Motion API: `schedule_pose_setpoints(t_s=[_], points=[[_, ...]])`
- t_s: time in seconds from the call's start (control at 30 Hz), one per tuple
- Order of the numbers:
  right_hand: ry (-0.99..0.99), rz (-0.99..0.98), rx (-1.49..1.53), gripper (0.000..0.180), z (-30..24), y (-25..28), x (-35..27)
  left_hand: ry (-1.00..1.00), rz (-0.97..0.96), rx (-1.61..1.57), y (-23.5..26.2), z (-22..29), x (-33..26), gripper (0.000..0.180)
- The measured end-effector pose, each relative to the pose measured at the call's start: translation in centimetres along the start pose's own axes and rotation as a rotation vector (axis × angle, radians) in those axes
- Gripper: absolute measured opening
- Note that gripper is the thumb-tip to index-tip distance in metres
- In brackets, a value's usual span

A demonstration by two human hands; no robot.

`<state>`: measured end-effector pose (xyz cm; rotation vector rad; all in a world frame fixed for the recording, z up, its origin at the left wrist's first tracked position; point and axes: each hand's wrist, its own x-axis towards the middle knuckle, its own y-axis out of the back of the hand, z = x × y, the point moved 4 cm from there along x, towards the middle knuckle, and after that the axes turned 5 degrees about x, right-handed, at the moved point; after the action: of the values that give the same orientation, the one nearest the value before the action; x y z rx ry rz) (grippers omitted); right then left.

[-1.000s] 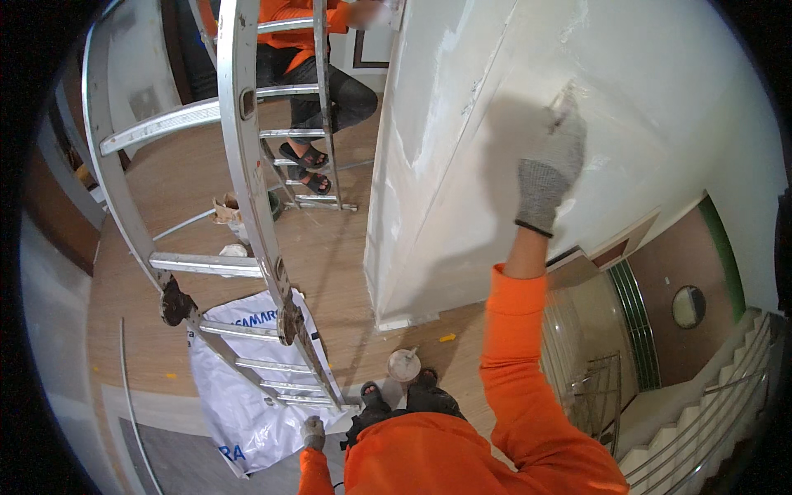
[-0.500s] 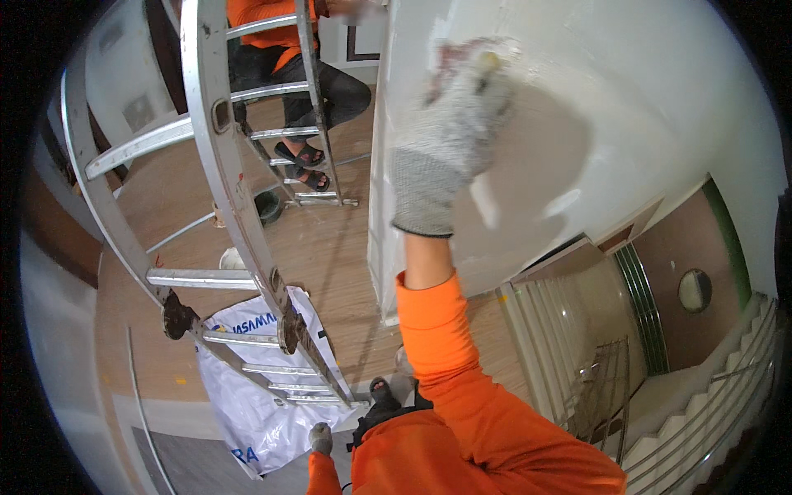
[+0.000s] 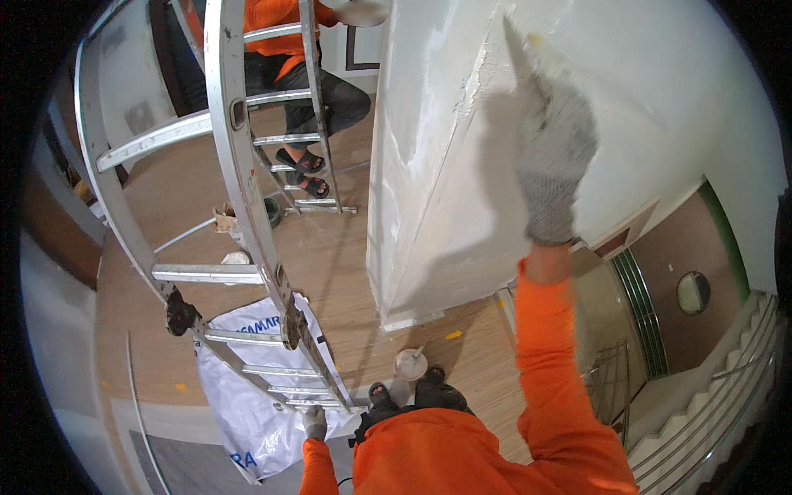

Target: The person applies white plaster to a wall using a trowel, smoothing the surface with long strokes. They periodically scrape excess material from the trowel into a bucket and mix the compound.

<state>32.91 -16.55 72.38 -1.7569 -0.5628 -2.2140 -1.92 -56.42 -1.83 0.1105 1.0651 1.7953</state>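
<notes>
My right hand (image 3: 558, 153), in a grey knit glove, is raised at the plastered wall (image 3: 445, 223). Its fingers are closed around a putty knife (image 3: 518, 51), smeared by motion; the thin blade points up and left near the wall's vertical corner edge. A pale coat with rough streaks covers the wall there. Low down, my left hand (image 3: 315, 422), gloved too, hangs beside the foot of the aluminium ladder (image 3: 235, 148). Its fingers look curled, and whatever they hold, if anything, is hidden.
A white printed sheet (image 3: 247, 421) lies under the ladder. By my feet stands a small pail (image 3: 410, 364) with a tool in it. Another person in orange (image 3: 276, 54) is on a second ladder (image 3: 285, 97) behind. Stairs with metal railings (image 3: 718, 404) drop away at right.
My right hand has moved right and down with the putty knife, uncovering the wall's corner edge. My view has shifted slightly, and the pail by my feet now shows fully.
</notes>
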Motion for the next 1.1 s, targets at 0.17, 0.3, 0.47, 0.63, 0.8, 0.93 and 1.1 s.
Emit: schedule_pose_setpoints(t_s=[0.17,0.3,0.47,0.63,0.8,0.93,1.1], points=[[0.286,-0.176,-0.212,0.042,4.0,-3.0,2.0,0.074,-0.087,-0.049,-2.0,-3.0,-4.4,0.031],[0.259,-0.331,0.049,0.049,-0.9,-3.0,-2.2,-0.041,-0.244,0.117,-4.1,-5.6,-6.1,0.028],[0.187,-0.748,0.146,0.061,-4.0,-2.2,-11.4,0.078,-0.201,0.119,-4.5,-6.3,-6.1,0.027],[0.079,-0.680,0.262,0.054,-1.0,-0.8,-10.4,0.147,-0.194,0.015,-2.6,-3.0,-3.8,0.031],[0.165,-0.282,0.011,0.057,4.3,-2.6,-2.6,0.146,-0.132,-0.057,-1.8,-4.1,-2.3,0.029],[0.217,-0.375,-0.181,0.063,3.6,-5.3,-5.8,0.151,-0.096,-0.105,-2.2,-2.9,-2.9,0.030],[0.205,-0.627,-0.068,0.069,1.1,-5.2,-13.8,0.110,-0.220,0.089,-4.0,-2.3,-3.5,0.033]])
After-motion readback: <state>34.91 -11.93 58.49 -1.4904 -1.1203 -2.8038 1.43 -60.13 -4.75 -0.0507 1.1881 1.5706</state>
